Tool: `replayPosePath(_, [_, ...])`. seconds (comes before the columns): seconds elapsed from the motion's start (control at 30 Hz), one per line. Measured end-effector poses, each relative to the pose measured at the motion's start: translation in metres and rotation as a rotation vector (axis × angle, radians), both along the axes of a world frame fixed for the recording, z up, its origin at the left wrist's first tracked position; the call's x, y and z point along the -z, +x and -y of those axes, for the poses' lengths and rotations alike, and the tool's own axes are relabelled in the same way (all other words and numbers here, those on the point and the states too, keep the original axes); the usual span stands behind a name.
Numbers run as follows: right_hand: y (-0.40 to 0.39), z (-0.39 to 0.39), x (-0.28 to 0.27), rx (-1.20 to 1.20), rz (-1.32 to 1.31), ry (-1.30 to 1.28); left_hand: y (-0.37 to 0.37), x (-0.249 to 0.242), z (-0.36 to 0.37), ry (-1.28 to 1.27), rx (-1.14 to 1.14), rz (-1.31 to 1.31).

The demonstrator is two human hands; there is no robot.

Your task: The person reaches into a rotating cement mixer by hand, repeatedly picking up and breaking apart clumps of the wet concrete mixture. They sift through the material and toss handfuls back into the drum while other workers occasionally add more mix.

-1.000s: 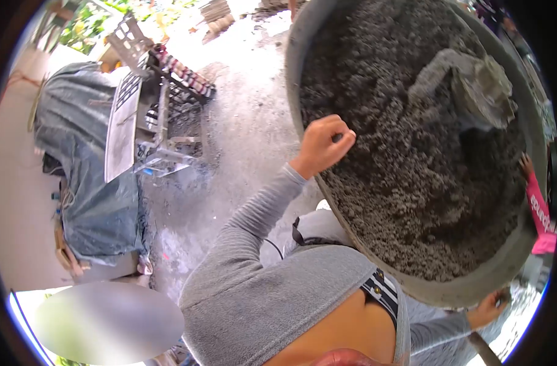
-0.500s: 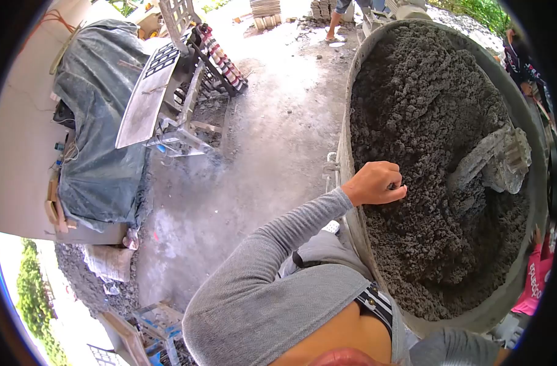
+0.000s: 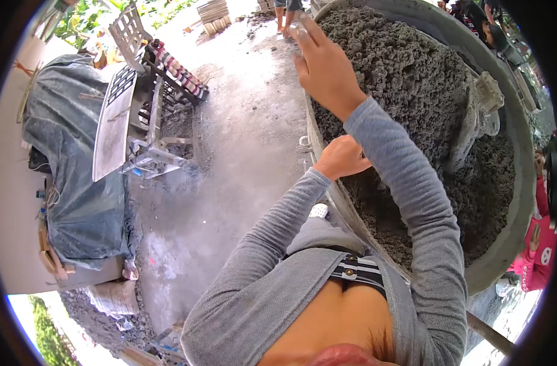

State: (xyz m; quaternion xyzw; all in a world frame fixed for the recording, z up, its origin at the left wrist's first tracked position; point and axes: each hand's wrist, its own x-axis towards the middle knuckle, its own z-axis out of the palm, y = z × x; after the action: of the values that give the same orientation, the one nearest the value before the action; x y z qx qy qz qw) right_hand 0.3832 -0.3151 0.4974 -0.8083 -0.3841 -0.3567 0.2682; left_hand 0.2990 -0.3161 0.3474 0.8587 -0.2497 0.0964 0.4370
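Note:
My right hand [image 3: 331, 68] is raised over the left rim of a large round mixing pan [image 3: 524, 161], palm down with fingers apart and nothing in them. Below it, my left hand [image 3: 341, 158] is closed at the pan's near left edge. My right sleeve covers part of its fingers, so whatever they hold is hidden. Dark grey, crumbly concrete mix [image 3: 400, 70] fills much of the pan. A paddle [image 3: 464, 134] caked with the same mix stands at the right inside it.
Left of the pan, a worn bench [image 3: 114, 131] stands on dusty ground [image 3: 229, 152]. A dark tarp [image 3: 86, 195] drapes a heap by the wall. People stand nearby: legs [image 3: 287, 19] at the top, a pink top [image 3: 538, 250] at the right. A pole [image 3: 489, 332] lies lower right.
My right hand has come up into view and reaches across the pan's left side. The left hand stays closed near the rim, now partly behind the right forearm. The view has shifted.

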Motion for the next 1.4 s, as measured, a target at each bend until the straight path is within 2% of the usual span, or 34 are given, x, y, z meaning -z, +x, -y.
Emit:
replayPosePath(0.07, [-0.015, 0.021, 0.029, -0.006, -0.127, -0.056, -0.002, -0.007, 0.003, -0.156, -0.025, 0.1])
replayPosePath(0.17, [-0.034, 0.078, 0.066, 0.054, -0.404, -0.12, -0.011, -0.018, -0.002, -0.023, -0.004, -0.049])
replayPosePath(0.27, [-0.059, 0.142, 0.063, 0.098, -0.546, -0.181, -0.007, -0.016, 0.0, 0.088, 0.024, -0.086])
replayPosePath(0.37, [-0.09, 0.205, 0.051, 0.176, -0.704, -0.157, -0.004, -0.024, 0.003, 0.074, 0.038, -0.11])
replayPosePath(0.5, [-0.149, 0.271, 0.038, 0.31, -0.75, -0.12, -0.007, -0.022, 0.011, 0.012, 0.071, -0.027])
replayPosePath(0.6, [-0.186, 0.307, 0.039, 0.476, -0.829, -0.037, -0.005, -0.011, 0.008, -0.147, 0.127, 0.117])
replayPosePath(0.73, [-0.243, 0.353, 0.04, 0.704, -0.881, 0.139, -0.01, -0.022, 0.013, -0.26, 0.181, 0.26])
replayPosePath(0.8, [-0.26, 0.367, 0.043, 0.726, -0.943, 0.265, -0.002, -0.03, 0.013, -0.295, 0.191, 0.319])
replayPosePath(0.87, [-0.275, 0.38, 0.048, 0.812, -0.883, 0.272, 0.009, -0.045, 0.019, -0.36, 0.19, 0.435])
replayPosePath(0.93, [-0.284, 0.399, 0.057, 0.867, -0.747, 0.172, 0.016, -0.06, 0.03, -0.363, 0.179, 0.475])
replayPosePath(1.0, [-0.289, 0.414, 0.07, 0.943, -0.708, 0.203, 0.024, -0.071, 0.043, -0.369, 0.172, 0.488])
replayPosePath(1.07, [-0.292, 0.422, 0.086, 0.999, -0.682, 0.225, 0.027, -0.073, 0.055, -0.328, 0.205, 0.384])
replayPosePath(1.13, [-0.291, 0.419, 0.097, 1.056, -0.6, 0.18, 0.025, -0.073, 0.073, -0.357, 0.261, 0.144])
replayPosePath(1.2, [-0.291, 0.414, 0.101, 1.056, -0.621, 0.206, 0.028, -0.065, 0.078, -0.279, 0.337, 0.139])
replayPosePath(1.27, [-0.291, 0.412, 0.105, 1.117, -0.681, 0.08, 0.028, -0.06, 0.082, -0.195, 0.413, 0.144])
replayPosePath(1.3, [-0.295, 0.414, 0.105, 1.187, -0.801, -0.018, 0.027, -0.059, 0.083, -0.198, 0.439, 0.074])
replayPosePath(1.33, [-0.297, 0.412, 0.106, 1.181, -0.809, -0.01, 0.027, -0.056, 0.084, -0.202, 0.463, 0.004])
replayPosePath(1.4, [-0.302, 0.404, 0.101, 1.223, -1.045, -0.27, 0.031, -0.051, 0.083, -0.201, 0.48, -0.005])
